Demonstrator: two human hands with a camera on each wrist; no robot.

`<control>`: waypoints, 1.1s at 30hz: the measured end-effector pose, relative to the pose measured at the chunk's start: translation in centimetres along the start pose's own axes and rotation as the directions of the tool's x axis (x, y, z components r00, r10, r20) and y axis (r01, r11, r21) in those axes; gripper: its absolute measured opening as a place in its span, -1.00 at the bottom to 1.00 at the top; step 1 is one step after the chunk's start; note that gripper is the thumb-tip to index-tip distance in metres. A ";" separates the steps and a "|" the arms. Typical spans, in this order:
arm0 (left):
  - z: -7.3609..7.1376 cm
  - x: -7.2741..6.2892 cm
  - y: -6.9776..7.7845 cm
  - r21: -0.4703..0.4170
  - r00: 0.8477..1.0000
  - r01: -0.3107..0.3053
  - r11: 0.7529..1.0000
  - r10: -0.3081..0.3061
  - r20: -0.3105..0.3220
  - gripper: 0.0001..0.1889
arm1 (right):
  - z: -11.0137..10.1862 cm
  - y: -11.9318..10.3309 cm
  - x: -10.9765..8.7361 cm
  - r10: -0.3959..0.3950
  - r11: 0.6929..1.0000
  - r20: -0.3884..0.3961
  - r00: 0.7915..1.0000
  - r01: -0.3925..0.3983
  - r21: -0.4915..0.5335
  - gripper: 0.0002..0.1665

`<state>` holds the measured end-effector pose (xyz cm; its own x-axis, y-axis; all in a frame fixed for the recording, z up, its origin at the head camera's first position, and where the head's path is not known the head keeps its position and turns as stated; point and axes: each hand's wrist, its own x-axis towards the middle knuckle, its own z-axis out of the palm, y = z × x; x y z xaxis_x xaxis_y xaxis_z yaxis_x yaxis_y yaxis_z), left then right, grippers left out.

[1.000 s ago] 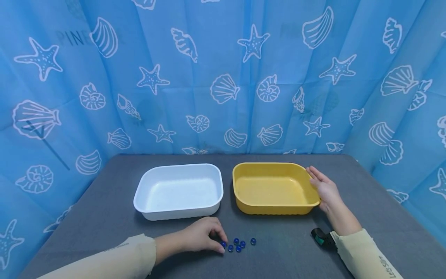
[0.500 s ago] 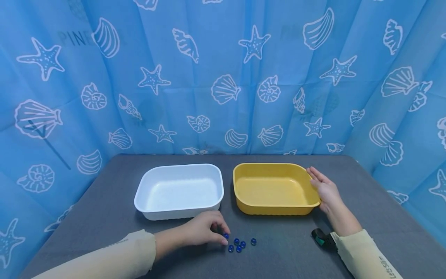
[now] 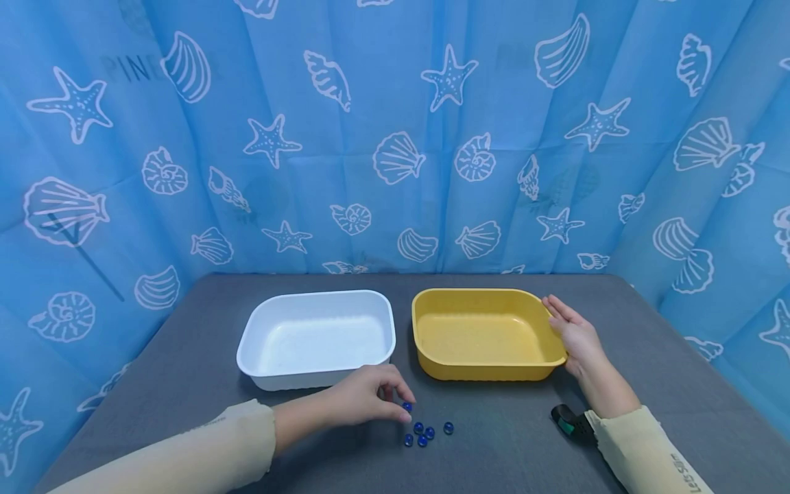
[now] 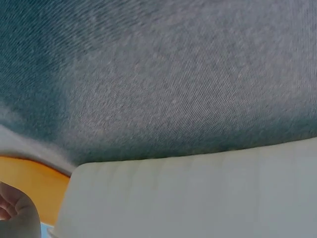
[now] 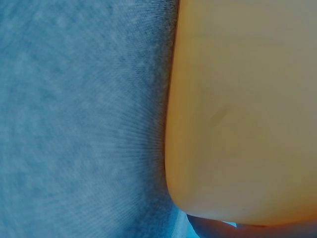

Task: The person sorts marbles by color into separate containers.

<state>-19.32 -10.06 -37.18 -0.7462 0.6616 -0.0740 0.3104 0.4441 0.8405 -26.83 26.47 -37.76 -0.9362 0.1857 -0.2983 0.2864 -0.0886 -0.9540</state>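
Note:
My left hand (image 3: 369, 394) pinches a blue glass marble (image 3: 407, 407) between thumb and fingertips, just in front of the white bin (image 3: 296, 379). Several more blue marbles (image 3: 422, 442) lie on the table close below that hand, one of them a little apart to the right. At the right end of the yellow bin (image 3: 487, 372), my right hand (image 3: 580, 339) rests against the outer wall with its fingers stretched along it. In the left wrist view, part of the left hand (image 4: 17, 210) shows at the lower left corner; the marble is hidden there.
Both bins stand side by side on a dark grey cloth-covered table (image 3: 494, 453), a narrow gap between them. A black strapped device (image 3: 570, 420) sits at the right wrist. A blue shell-patterned curtain (image 3: 395, 206) hangs behind the table.
My left hand has lifted away from the other marbles, moving slightly forward and right with the pinched marble. The right hand and both bins have stayed put.

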 end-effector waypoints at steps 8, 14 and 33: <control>-0.1 0.5 1.1 -0.017 1.000 0.000 1.000 0.000 -0.025 -0.82 | 0.1 0.0 0.1 -0.004 1.000 -0.002 1.000 0.004 0.002 -0.37; -0.2 1.1 1.8 -0.004 0.997 -0.014 1.000 0.014 -0.079 -0.81 | 0.0 -0.1 0.0 0.002 1.000 -0.003 1.000 -0.002 0.006 -0.37; 1.2 3.6 2.5 -0.138 0.946 0.006 0.990 -0.050 -0.319 -0.76 | 0.0 0.0 0.1 0.002 1.000 0.001 1.000 -0.002 -0.002 -0.37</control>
<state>-20.46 -5.84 -35.99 -0.9095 0.4114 0.0593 0.2221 0.3604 0.9060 -26.88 26.51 -37.79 -0.9357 0.1847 -0.3006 0.2890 -0.0871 -0.9533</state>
